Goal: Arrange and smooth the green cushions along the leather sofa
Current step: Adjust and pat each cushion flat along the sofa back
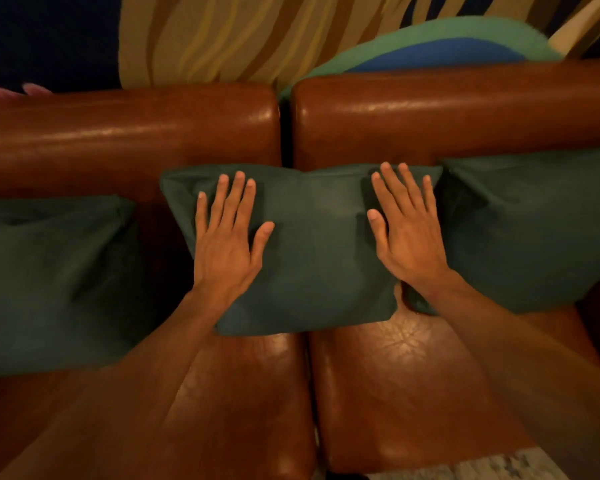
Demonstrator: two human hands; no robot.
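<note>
Green middle cushion (312, 244), under flat fingers (234, 195)

This looked like a sitting room or lounge, in a home or somewhere furnished like one, under dim warm light. A glossy reddish-brown leather sofa (129, 126) with padded seat and back sections filled the view, and three dark green fabric cushions (312, 244) leaned in a row against its back. Beyond the sofa back spread a textile of wavy tan and mustard stripes (205, 36) with a teal-and-blue rounded patch (447, 46), and a strip of pale speckled floor (499, 469) showed at the near edge.
</note>
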